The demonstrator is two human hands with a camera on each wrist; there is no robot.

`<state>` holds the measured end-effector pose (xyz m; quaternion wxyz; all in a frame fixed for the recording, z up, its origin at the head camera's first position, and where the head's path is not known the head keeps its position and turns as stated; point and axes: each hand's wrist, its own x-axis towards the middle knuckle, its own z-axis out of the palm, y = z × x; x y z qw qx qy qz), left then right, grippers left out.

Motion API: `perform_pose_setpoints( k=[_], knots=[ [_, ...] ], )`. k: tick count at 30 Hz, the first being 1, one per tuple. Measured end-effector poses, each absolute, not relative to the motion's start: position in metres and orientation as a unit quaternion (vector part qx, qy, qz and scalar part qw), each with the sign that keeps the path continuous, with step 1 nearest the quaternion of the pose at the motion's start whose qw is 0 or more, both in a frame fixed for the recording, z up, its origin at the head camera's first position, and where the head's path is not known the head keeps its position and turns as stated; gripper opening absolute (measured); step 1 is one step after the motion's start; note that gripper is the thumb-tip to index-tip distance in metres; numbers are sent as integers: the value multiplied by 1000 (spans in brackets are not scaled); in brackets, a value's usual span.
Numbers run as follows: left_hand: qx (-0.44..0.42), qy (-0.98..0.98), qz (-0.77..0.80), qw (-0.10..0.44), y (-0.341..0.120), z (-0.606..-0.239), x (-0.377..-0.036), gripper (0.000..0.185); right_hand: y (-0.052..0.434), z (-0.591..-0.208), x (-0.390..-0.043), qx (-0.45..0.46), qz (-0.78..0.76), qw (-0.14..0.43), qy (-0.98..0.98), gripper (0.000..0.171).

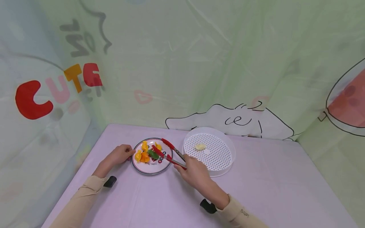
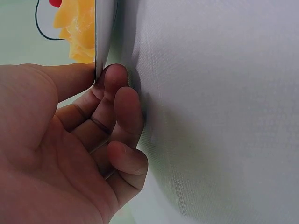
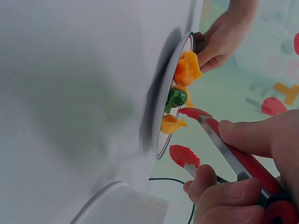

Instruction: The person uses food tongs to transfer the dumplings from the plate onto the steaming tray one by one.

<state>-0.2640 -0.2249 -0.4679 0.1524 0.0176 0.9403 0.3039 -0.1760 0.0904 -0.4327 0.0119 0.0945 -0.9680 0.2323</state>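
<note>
We see bare table [image 1: 159, 202] in front of the plate [image 1: 142, 167] and right of the tray [image 1: 229, 158]. The left hand [image 1: 121, 154] blocks the plate's left rim; tongs [image 1: 168, 153] span its right side, and the curtain [image 1: 199, 63] closes off the far edge.

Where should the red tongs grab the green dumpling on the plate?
Probably across the plump middle of the green dumpling, coming down from above on the right: yellow dumplings crowd its left, and the open red tongs already hover on that side.
</note>
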Motion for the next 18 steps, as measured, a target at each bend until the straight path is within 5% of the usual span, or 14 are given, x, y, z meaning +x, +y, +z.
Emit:
perform_pose_setpoints(
  k=[18],
  knots=[
    [24, 940, 305, 149, -228, -473, -266, 23, 89, -437, -176, 117, 223, -1, -968, 40]
  ],
)
